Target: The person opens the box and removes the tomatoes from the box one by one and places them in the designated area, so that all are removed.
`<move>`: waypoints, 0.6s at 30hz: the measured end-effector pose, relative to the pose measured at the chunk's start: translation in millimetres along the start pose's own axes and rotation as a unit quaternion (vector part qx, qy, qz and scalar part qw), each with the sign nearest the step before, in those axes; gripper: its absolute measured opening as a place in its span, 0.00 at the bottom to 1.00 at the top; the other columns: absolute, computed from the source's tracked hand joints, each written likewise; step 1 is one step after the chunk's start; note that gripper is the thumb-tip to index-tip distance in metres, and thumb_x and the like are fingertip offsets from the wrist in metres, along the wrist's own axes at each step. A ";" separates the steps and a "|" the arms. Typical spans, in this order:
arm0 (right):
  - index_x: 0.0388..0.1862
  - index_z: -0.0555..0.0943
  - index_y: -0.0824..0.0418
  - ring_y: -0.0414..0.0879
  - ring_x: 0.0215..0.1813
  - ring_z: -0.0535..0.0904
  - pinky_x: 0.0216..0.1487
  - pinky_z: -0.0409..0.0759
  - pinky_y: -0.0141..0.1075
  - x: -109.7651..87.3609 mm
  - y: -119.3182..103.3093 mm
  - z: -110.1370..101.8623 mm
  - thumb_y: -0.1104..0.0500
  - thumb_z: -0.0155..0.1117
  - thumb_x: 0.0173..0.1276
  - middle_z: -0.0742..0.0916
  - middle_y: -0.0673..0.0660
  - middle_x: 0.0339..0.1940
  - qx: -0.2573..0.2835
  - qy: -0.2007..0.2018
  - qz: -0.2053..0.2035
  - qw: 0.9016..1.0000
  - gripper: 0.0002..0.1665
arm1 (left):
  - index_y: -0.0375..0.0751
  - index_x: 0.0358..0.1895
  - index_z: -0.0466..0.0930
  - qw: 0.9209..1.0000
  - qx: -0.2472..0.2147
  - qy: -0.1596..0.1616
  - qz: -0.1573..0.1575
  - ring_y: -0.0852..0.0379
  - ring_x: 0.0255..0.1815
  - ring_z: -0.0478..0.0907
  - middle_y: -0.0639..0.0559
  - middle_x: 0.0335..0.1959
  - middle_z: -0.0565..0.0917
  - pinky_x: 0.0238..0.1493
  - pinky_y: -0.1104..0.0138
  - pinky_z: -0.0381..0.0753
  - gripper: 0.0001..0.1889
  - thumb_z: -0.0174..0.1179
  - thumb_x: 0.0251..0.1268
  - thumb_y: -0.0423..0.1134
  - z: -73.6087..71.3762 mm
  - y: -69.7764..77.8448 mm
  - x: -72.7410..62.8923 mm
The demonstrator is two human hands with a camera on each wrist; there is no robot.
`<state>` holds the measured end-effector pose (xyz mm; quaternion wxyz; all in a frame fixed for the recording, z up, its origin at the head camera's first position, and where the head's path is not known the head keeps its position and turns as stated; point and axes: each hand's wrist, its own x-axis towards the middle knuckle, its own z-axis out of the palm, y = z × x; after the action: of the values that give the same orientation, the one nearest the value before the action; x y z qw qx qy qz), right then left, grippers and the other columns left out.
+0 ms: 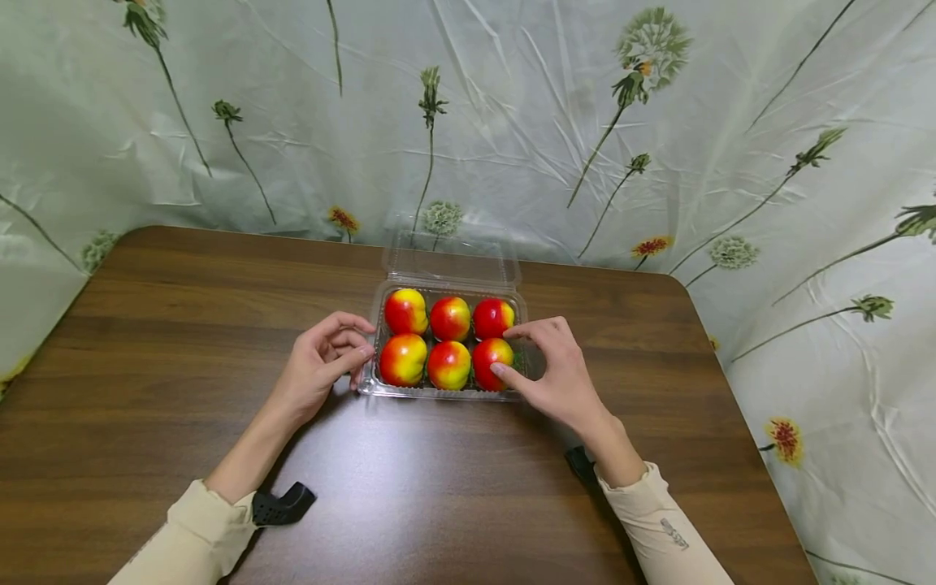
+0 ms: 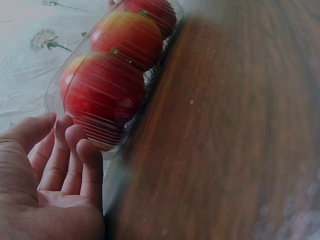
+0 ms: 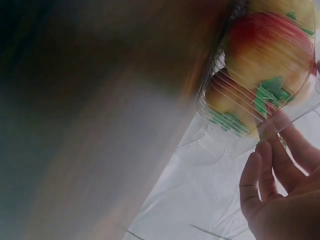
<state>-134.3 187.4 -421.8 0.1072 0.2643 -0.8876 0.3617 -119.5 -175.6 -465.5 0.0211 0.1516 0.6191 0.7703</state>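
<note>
A clear plastic clamshell box [image 1: 442, 396] holds several red-and-yellow, peach-like fruits in two rows. Its hinged lid [image 1: 453, 264] is raised at the back. At the left rim, my left hand [image 1: 322, 357] holds the box edge with curled fingers, the thumb and fingertips against the plastic in the left wrist view. My right hand [image 1: 559, 370] reaches over the right end. Its thumb lies on the front right fruit [image 1: 488, 357] and its index finger bends round that fruit's far side, close to the back right fruit [image 1: 493, 315]. Green leaves [image 3: 272, 95] show through the box wall.
The box stands near the far edge of a brown wooden table [image 1: 409, 496]. Behind and to the right hangs a pale cloth [image 1: 512, 122] with dandelion prints. A black strap [image 1: 283, 505] sits on the left wrist, another [image 1: 580, 465] on the right.
</note>
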 end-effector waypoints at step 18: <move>0.55 0.84 0.54 0.44 0.55 0.70 0.52 0.78 0.44 1.0 -7.2 -0.7 0.45 0.85 0.56 0.88 0.48 0.47 -0.030 -0.032 -0.006 0.999 0.31 | 0.27 0.55 0.74 1.000 -0.001 0.000 0.000 0.51 0.19 0.73 0.51 0.32 0.86 0.19 0.67 0.81 0.13 0.61 0.72 0.20 -0.5 -1.4 0.8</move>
<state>-131.2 183.3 -416.7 0.0890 0.2778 -0.8994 0.3255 -120.6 -175.6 -466.8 0.0211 0.1514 0.6186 0.7707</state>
